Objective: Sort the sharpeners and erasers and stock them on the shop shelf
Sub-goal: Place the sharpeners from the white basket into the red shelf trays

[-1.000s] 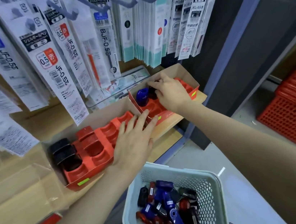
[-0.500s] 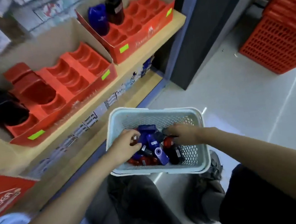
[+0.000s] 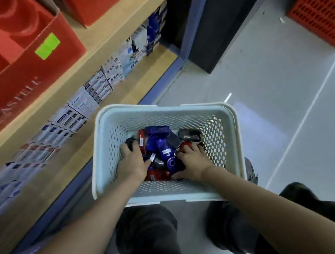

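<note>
White basket, sharpeners, right hand's grip unclear

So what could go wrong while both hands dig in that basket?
Blue, red and black sharpeners lie jumbled in the basket, so the left hand or right hand could grab a wrong colour. Neither hand steadies the rim, so the basket might tip, spilling pieces onto the floor.
</note>
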Demonstrator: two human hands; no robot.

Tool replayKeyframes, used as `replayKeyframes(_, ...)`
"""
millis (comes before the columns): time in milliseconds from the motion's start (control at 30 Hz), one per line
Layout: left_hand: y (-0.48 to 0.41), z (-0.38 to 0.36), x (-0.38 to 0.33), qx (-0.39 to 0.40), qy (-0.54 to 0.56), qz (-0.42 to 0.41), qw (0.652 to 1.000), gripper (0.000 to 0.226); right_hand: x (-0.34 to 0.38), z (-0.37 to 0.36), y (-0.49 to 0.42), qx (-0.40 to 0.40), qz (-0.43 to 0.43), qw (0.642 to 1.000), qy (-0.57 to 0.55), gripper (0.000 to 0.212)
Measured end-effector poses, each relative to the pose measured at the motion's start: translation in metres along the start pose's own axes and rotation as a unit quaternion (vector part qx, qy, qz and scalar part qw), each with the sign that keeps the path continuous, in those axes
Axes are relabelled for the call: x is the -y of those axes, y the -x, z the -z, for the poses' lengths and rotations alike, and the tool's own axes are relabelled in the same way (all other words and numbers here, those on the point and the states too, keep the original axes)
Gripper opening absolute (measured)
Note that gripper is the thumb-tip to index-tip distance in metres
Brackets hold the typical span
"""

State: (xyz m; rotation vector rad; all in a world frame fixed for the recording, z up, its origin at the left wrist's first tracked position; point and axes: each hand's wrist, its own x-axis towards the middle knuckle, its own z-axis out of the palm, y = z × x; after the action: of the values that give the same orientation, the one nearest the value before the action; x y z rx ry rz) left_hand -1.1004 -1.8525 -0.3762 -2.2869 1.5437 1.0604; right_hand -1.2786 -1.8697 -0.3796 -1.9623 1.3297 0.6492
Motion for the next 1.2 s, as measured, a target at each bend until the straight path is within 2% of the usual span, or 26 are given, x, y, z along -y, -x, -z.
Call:
replayKeyframes(133,-0.007,0.0,-0.004,-0.062,-0.042,-0.018,0.997,0.052,0.0,0.002,0.0,-0.008,-0.017,0.998,-0.061,0.074)
replayKeyframes(233,-0.011,-0.003,-0.01,-0.076,-0.042,-0.014,0.996,0.053,0.0,0.0,0.002,-0.03,-0.034,0.992,-0.121,0.058)
replayKeyframes(300,-0.011,-0.002,-0.014,-0.109,-0.042,-0.018,0.993,0.048,0.001,-0.002,0.002,-0.072,-0.049,0.984,-0.158,0.046)
replayKeyframes(367,-0.013,0.001,-0.02,-0.158,-0.041,-0.056,0.985,0.041,0.001,-0.004,0.002,-0.126,-0.068,0.962,-0.231,0.036)
replayKeyframes(500,-0.027,-0.006,-0.025,-0.205,-0.008,-0.125,0.971,0.036,0.001,0.0,0.005,-0.159,-0.096,0.849,-0.495,0.029)
replayKeyframes(633,-0.031,-0.017,-0.019,-0.217,0.076,-0.14,0.963,0.027,0.001,0.003,0.0,-0.204,-0.132,0.735,-0.634,0.018)
replayKeyframes(733,-0.034,-0.017,-0.021,-0.195,0.074,-0.194,0.959,0.032,0.001,0.004,-0.004,-0.2,-0.155,0.646,-0.721,0.018)
replayKeyframes(800,-0.037,-0.018,-0.025,-0.156,0.058,-0.232,0.958,0.039,0.001,0.004,-0.004,-0.183,-0.151,0.604,-0.761,0.016)
replayKeyframes(867,-0.039,-0.021,-0.028,-0.127,0.04,-0.236,0.963,0.042,0.001,0.007,-0.005,-0.162,-0.133,0.562,-0.8,0.012)
replayKeyframes(933,-0.036,-0.024,-0.03,-0.109,0.092,-0.204,0.969,0.037,0.0,0.011,-0.003,-0.152,-0.12,0.545,-0.816,0.013)
replayKeyframes(967,-0.033,-0.022,-0.032,-0.086,0.161,-0.162,0.97,0.035,0.0,0.013,-0.001,-0.153,-0.117,0.548,-0.814,0.016)
replayKeyframes(1000,-0.028,-0.018,-0.034,-0.05,0.251,-0.112,0.96,0.032,0.0,0.015,0.002,-0.157,-0.116,0.559,-0.806,0.017)
replayKeyframes(1067,-0.014,-0.006,-0.037,0.041,0.43,-0.05,0.901,0.023,0.001,0.021,0.01,-0.158,-0.105,0.574,-0.796,0.016)
replayKeyframes(1133,0.003,0.009,-0.038,0.093,0.535,-0.039,0.839,0.021,0.006,0.03,0.021,-0.136,-0.075,0.571,-0.807,0.014)
replayKeyframes(1200,0.021,0.029,-0.035,0.116,0.609,-0.041,0.783,0.029,0.011,0.042,0.032,-0.113,-0.038,0.555,-0.823,0.017)
